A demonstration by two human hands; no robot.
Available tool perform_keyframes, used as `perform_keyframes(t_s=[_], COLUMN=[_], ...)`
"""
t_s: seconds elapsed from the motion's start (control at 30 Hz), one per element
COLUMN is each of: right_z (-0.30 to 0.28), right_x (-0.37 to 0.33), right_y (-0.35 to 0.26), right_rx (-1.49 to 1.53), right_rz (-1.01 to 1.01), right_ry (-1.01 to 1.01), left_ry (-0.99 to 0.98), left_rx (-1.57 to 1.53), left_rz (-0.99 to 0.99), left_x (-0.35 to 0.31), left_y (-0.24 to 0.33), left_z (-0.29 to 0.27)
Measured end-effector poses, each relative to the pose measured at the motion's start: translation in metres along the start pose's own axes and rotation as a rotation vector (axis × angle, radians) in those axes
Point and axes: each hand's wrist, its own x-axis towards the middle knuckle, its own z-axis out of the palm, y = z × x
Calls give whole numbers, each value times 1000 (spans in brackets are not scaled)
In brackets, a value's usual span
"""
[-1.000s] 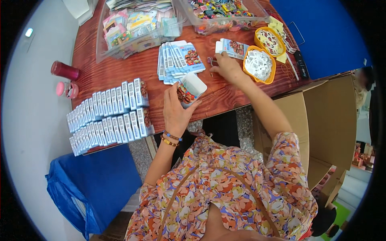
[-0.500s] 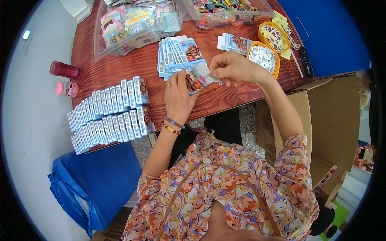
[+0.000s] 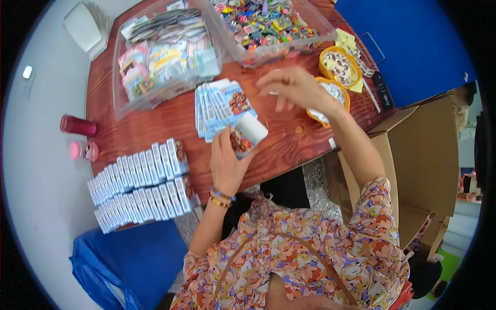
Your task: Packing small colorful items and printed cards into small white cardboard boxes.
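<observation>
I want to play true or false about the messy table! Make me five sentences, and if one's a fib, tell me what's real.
1. The left hand is holding a small printed carton. True.
2. The bead bracelets are on the right wrist. False: they are on the left wrist.
3. Blue-and-white cartons are lined up in two rows. True.
4. The right hand is touching the pink-lidded jar. False: the jar is over at the left side of the table, and that hand is near the yellow baskets on the right.
5. A big open cardboard box is on the right side of the picture. True.
</observation>
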Motion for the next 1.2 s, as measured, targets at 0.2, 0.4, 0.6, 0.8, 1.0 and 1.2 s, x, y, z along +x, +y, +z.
perform_keyframes(t_s=[0.2, 0.4, 0.6, 0.8, 1.0, 1.2], right_z=[-148, -159, -185, -177, -22, 56], right_x=[119, 184, 180, 138, 42, -16], right_y=[76, 96, 111, 74, -20, -18], right_rx=[-914, -1006, -711, -294, -4, -497], right_rz=[-48, 468, 275, 77, -153, -340], right_ry=[571, 89, 269, 344, -85, 5], left_ry=[-31, -146, -147, -93, 65, 78], left_rx=[-153, -243, -261, -216, -42, -20], left_rz=[24, -61, -81, -127, -64, -43], left_x=[-6, -12, -6, 3, 13, -1], left_y=[6, 9, 4, 0, -6, 7], left_z=[4, 0, -4, 2, 1, 1])
